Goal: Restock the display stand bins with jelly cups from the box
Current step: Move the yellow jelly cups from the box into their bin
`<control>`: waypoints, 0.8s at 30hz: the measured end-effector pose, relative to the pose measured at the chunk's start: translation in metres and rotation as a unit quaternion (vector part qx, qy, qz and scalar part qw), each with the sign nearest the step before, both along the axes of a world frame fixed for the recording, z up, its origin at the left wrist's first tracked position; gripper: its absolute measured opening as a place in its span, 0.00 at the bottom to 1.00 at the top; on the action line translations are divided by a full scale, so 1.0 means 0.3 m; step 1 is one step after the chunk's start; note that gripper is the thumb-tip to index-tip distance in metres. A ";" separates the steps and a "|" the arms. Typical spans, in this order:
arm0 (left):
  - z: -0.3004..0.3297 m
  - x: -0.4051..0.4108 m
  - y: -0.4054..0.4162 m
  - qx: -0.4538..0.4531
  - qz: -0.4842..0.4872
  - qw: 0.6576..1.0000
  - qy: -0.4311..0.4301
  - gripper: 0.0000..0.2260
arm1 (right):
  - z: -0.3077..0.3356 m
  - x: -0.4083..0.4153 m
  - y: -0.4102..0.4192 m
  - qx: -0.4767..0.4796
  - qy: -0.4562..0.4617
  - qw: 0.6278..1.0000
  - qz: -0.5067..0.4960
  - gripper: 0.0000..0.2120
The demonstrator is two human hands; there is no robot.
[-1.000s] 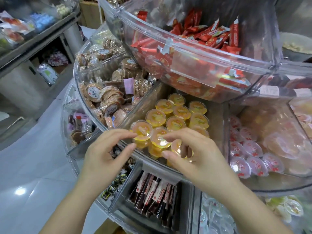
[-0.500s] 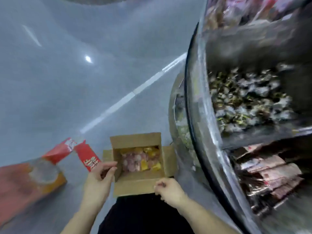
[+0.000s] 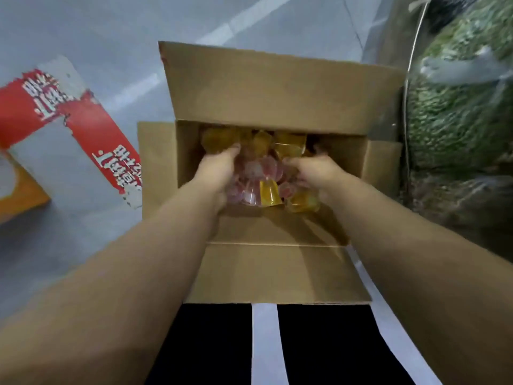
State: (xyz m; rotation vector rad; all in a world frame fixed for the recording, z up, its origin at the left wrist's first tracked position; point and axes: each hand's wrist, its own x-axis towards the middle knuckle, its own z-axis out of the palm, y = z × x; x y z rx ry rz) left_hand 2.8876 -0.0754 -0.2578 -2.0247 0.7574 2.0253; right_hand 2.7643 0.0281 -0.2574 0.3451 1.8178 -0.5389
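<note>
An open cardboard box [image 3: 277,87] sits on the floor in front of me, its flaps folded out. Inside lies a heap of jelly cups [image 3: 266,187], yellow and pink, somewhat blurred. Both my hands are down in the box. My left hand [image 3: 219,170] closes around pink cups on the left side of the heap, fingers pointing away from me. My right hand [image 3: 313,170] curls over cups on the right side. The fingertips of both hands are partly hidden among the cups.
A red and white carton [image 3: 72,118] lies on the grey floor to the left. The display stand's lower clear bin [image 3: 458,112] with green-wrapped sweets stands close on the right. My dark trouser legs [image 3: 319,345] are below the box's near flap.
I have turned from the stand's yellow jelly bin down to the box on the floor. Both hands went from hovering above the box into the heap of cups.
</note>
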 end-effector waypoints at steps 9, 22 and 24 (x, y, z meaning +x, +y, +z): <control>-0.204 -0.060 -0.065 0.062 0.284 0.957 -0.001 0.20 | -0.196 0.017 -0.075 -0.021 0.086 0.966 -0.243 0.25; 0.539 0.090 0.054 -0.037 -0.085 0.986 0.136 0.17 | 0.538 0.124 0.050 -0.195 -0.025 0.929 -0.314 0.12; 0.776 0.074 0.027 -0.082 -0.118 0.969 0.200 0.21 | 0.776 0.128 0.058 -0.241 -0.014 0.917 -0.317 0.13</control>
